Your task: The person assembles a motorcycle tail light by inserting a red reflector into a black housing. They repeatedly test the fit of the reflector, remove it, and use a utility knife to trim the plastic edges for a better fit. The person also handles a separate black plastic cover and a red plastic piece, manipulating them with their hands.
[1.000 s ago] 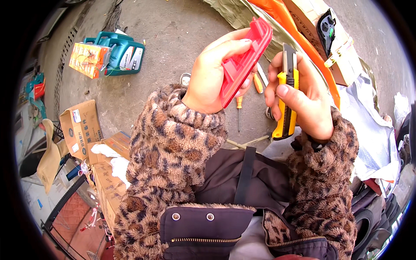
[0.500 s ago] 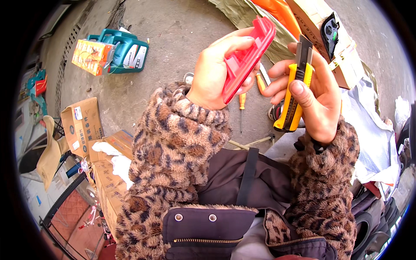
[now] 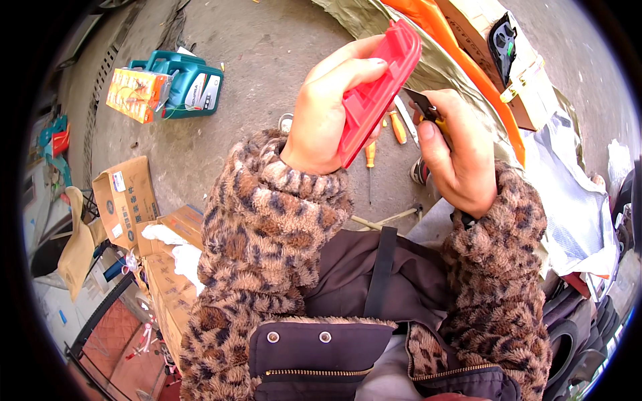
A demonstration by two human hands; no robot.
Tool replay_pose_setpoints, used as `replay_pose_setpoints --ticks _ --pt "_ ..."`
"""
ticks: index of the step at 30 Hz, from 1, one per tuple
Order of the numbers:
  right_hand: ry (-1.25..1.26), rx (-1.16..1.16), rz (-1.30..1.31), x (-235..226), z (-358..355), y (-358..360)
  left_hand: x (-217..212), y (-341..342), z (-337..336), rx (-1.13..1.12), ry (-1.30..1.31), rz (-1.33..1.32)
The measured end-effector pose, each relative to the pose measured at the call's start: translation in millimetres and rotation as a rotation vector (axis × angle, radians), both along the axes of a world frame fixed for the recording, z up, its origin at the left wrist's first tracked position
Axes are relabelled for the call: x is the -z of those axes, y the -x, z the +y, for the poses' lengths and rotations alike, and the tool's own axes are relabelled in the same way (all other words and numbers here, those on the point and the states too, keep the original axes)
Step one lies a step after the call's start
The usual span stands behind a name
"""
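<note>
My left hand (image 3: pixel 319 113) is closed around a long red plastic lens-like cover (image 3: pixel 380 93), held tilted with its ribbed, hollow side partly showing. To its right, my right hand (image 3: pixel 463 155) grips a utility knife (image 3: pixel 424 107). The dark blade sticks out toward the red cover, with a gap visible between them. Most of the knife's yellow body is hidden by my fingers. On the ground below, between the hands, lie a screwdriver with an orange handle (image 3: pixel 370 155) and another orange-handled tool (image 3: pixel 398 128).
Teal jugs (image 3: pixel 200 85) with an orange package (image 3: pixel 134 93) stand at the far left. Open cardboard boxes (image 3: pixel 127 197) sit at my left. On the right are a long carton (image 3: pixel 535 107) bearing a black part (image 3: pixel 503 50), a silvery sheet (image 3: pixel 568 194) and tyres (image 3: pixel 562 344).
My right hand has turned over and moved slightly left and down, swinging the knife's blade from upright to pointing at the red cover. The left hand has barely shifted.
</note>
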State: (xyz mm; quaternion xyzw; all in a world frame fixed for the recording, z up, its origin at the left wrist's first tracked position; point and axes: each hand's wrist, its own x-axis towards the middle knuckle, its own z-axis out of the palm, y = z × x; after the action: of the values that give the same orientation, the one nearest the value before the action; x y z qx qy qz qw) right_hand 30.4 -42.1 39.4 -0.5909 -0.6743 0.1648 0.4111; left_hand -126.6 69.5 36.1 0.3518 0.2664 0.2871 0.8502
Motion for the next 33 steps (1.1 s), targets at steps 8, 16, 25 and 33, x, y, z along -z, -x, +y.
replay_pose_setpoints --ticks 8,16,25,33 --pt "-0.006 0.029 -0.215 0.8 -0.8 3.8 1.7 -7.7 -7.1 -0.076 -0.029 -0.003" --pt "-0.086 -0.013 -0.278 -0.4 1.5 2.1 3.6 -10.7 -11.5 -0.095 -0.002 -0.021" --pt "-0.066 0.044 -0.272 -7.5 1.7 7.4 7.3 -2.7 -4.6 0.007 0.064 -0.082" --pt "-0.076 0.384 -0.164 -12.4 1.1 -24.4 5.3 1.8 -9.9 0.034 0.071 -0.029"
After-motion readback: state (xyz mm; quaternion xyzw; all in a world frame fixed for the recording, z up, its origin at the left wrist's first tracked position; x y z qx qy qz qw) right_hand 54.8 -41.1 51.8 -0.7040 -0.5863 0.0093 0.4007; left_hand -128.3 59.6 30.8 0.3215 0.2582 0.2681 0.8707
